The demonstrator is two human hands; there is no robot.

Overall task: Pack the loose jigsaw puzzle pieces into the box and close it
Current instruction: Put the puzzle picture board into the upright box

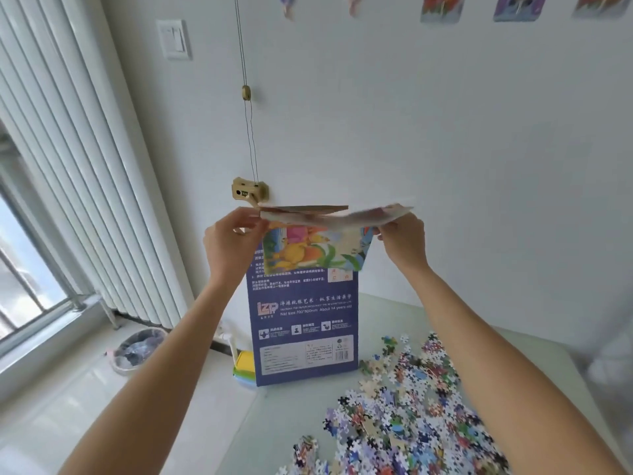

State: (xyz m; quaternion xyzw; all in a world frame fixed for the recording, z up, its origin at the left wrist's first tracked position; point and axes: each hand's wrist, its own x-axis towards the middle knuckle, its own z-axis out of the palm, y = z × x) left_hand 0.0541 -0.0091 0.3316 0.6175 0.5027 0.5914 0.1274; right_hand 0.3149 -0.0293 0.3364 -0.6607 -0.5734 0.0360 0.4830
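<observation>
A tall dark-blue puzzle box (303, 323) stands upright on the pale table (274, 426), its printed back facing me. At its top, my left hand (229, 241) pinches the left end of a folded colourful picture sheet (318, 250), and my right hand (404, 240) pinches the right end. The sheet hangs over the box's upper part. A brown cardboard flap (308, 209) shows just above the sheet. A large heap of loose jigsaw pieces (407, 416) lies on the table right of the box.
A yellow-and-green block stack (244, 368) sits behind the box's left bottom corner. On the floor to the left is a round basin (137, 347). White blinds (68, 166) cover the window; a cord with a wooden fitting (248, 190) hangs on the wall.
</observation>
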